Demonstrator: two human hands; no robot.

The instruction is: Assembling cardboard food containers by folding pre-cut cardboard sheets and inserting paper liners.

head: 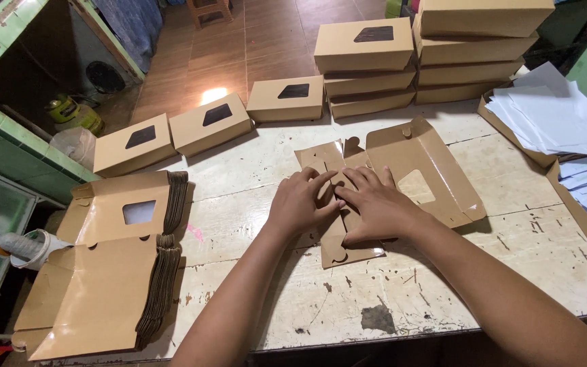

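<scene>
Two bare forearms come in from the near edge and meet over a worn counter [443, 299], its pale paint chipped and scratched down to dark patches. The left hand [300, 204] and right hand [375, 207] lie side by side, thumbs touching, palms down on a flat brown cardboard box blank [409, 173]. Neither grip is closed around anything: the fingers are spread and pressed flat on the card, holding a folded panel down.

The blank is thin, matte kraft card with rounded locking tabs and notches. Its lid panel, just right of the right hand, tilts up off the counter and has a cut-out window with a slanted edge. A narrow flap with a round notch pokes out beneath the hands toward the near edge.

Well to the left of the left hand lies a thick stack of unfolded blanks [103, 272] of the same card, its layered edges showing as dark ridges. Beyond the hands, along the far edge, stand finished boxes [287, 98], rectangular with dark windows in the lids; further right they are piled into a taller stack of boxes [436, 61]. Far to the right of the right hand, loose white paper sheets [552, 112] lie in a shallow cardboard tray.
</scene>
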